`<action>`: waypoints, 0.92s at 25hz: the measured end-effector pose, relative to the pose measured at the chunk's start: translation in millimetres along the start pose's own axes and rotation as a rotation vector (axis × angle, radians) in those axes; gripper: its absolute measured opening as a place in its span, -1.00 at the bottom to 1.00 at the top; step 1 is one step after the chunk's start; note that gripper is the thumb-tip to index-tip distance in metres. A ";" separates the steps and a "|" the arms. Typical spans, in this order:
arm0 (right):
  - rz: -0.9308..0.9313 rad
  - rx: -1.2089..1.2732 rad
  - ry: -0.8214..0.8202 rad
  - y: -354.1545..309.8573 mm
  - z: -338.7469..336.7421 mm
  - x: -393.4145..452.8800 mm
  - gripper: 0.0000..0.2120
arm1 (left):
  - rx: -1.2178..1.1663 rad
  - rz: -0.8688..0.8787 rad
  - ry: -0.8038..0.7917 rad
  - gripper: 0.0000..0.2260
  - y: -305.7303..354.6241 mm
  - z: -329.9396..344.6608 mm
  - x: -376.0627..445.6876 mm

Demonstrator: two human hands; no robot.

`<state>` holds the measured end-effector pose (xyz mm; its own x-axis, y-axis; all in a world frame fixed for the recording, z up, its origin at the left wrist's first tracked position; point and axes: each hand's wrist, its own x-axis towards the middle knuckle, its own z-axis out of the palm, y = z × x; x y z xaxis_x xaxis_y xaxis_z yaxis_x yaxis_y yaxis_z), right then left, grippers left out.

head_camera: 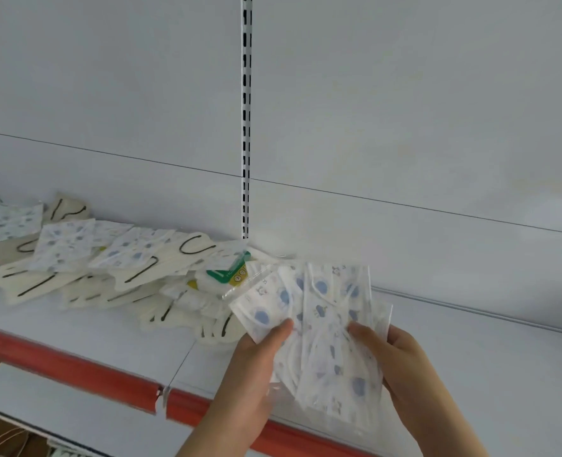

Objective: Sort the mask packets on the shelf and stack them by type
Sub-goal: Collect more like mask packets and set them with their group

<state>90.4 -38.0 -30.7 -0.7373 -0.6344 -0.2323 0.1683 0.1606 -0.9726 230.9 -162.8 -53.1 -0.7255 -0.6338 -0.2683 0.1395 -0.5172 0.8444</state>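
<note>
Both hands hold a fanned bunch of white mask packets with blue prints [325,324] above the shelf's front edge. My left hand [250,367] grips the bunch from the left, thumb on top. My right hand [401,361] grips its right side, thumb across the front. A loose pile of packets lies on the shelf to the left: cream masks with black ear loops [52,282], more blue-print packets [65,242], and one packet with a green and yellow label [230,275].
The white shelf [85,328] has a red front strip [62,364] with a seam near the middle. A slotted upright [246,127] runs down the white back panel. A lower shelf [42,407] shows at the bottom left.
</note>
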 end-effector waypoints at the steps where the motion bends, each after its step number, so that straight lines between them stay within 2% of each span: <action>1: -0.030 -0.045 0.006 -2.7 -2.1 -1.1 -0.84 | 0.018 0.052 0.047 -0.69 2.6 0.6 -2.3; 3: -0.128 -0.108 0.062 -9.0 -9.1 0.2 -0.88 | 0.140 0.219 0.116 -0.81 8.6 -5.9 -1.9; 5: -0.224 -0.068 0.101 -16.7 -10.9 -1.6 -0.91 | 0.366 0.362 0.191 -0.88 16.6 -11.0 -2.4; 7: -0.319 -0.023 0.099 -23.2 -4.4 -3.6 -0.87 | 0.519 0.437 0.195 -0.60 21.5 -7.3 -7.1; 9: -0.369 0.025 0.068 -21.7 8.0 -2.9 -0.88 | 0.582 0.392 0.185 -0.55 22.0 1.7 -12.1; 11: -0.408 0.044 0.019 -14.9 19.3 -3.6 -0.88 | 0.616 0.371 0.071 -0.70 17.4 9.9 -14.0; 12: -0.427 0.065 -0.017 -11.1 22.9 -3.3 -0.84 | 0.610 0.393 0.001 -0.86 14.1 14.6 -14.8; 13: -0.437 0.117 -0.068 -10.6 27.2 -5.1 -0.77 | 0.598 0.411 -0.056 -0.95 13.3 17.5 -15.2; 15: -0.455 0.191 -0.162 -12.3 26.9 -4.2 -0.49 | 0.578 0.456 -0.097 -0.83 15.6 20.9 -10.8; 17: -0.442 0.058 -0.218 -15.3 21.1 3.9 -0.21 | 0.618 0.414 -0.115 -0.78 18.8 18.6 -3.3; 19: -0.338 -0.035 -0.326 -16.5 16.6 10.8 -0.10 | 0.728 0.358 -0.171 -0.68 14.9 8.7 0.8; 20: -0.285 -0.060 -0.387 -16.6 17.8 13.1 -0.17 | 0.765 0.313 -0.191 -0.65 14.5 2.6 -1.5; 21: -0.248 -0.086 -0.436 -15.7 20.5 15.0 -0.33 | 0.791 0.268 -0.207 -0.63 17.3 -4.6 -5.4; 23: -0.236 -0.126 -0.412 -15.7 30.4 17.5 -0.74 | 0.862 0.236 -0.258 -0.65 32.9 -24.9 -11.1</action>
<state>94.6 -74.6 -19.8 -0.4213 -0.9068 -0.0156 -0.0717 0.0504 -0.9961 260.3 -187.1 -33.9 -0.8839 -0.4673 -0.0212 -0.1709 0.2803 0.9446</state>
